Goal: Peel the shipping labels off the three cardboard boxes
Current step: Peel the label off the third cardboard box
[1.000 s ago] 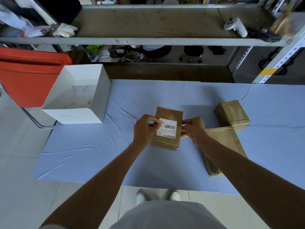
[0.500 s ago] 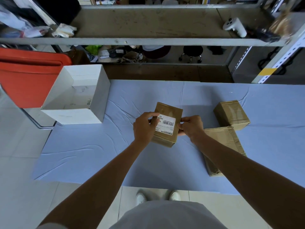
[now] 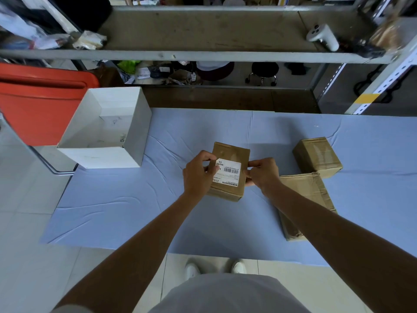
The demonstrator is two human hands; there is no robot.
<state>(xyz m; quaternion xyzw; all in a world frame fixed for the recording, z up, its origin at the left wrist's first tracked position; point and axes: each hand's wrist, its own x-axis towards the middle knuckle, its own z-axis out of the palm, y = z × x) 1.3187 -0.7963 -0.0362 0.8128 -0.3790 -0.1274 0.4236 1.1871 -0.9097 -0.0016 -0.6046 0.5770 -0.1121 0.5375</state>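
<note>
Compared with half a second ago, the small brown cardboard box (image 3: 230, 152) has tipped back, so its labelled face looks up more squarely and more print shows; both hands are on it as before. It sits at the centre of the frame, on or just above the cloth; which, I cannot tell. The white rectangular shipping label (image 3: 231, 175) with a barcode covers most of the near face and looks flat; whether any corner has lifted cannot be told.

The left hand (image 3: 197, 176) has its fingers curled round the box's left side, the thumb lying over the label's left edge. The right hand (image 3: 262, 175) grips the right side with bent fingers, steadying it.

The box is probably light and fairly stiff, easy to brace one-handed. The label is likely thin paper that tears if pulled fast, so the place to take hold is a corner or the left edge, picked up with a nail and drawn low and slowly.

To the right lie a second, cube-like brown carton (image 3: 317, 155) and a longer, crumpled brown carton (image 3: 304, 193), touching each other; no label shows on either. All rest on a wrinkled pale blue cloth (image 3: 135, 199). An open white box (image 3: 108, 154) stands at centre left, with a red plastic bin (image 3: 33, 105) behind it
</note>
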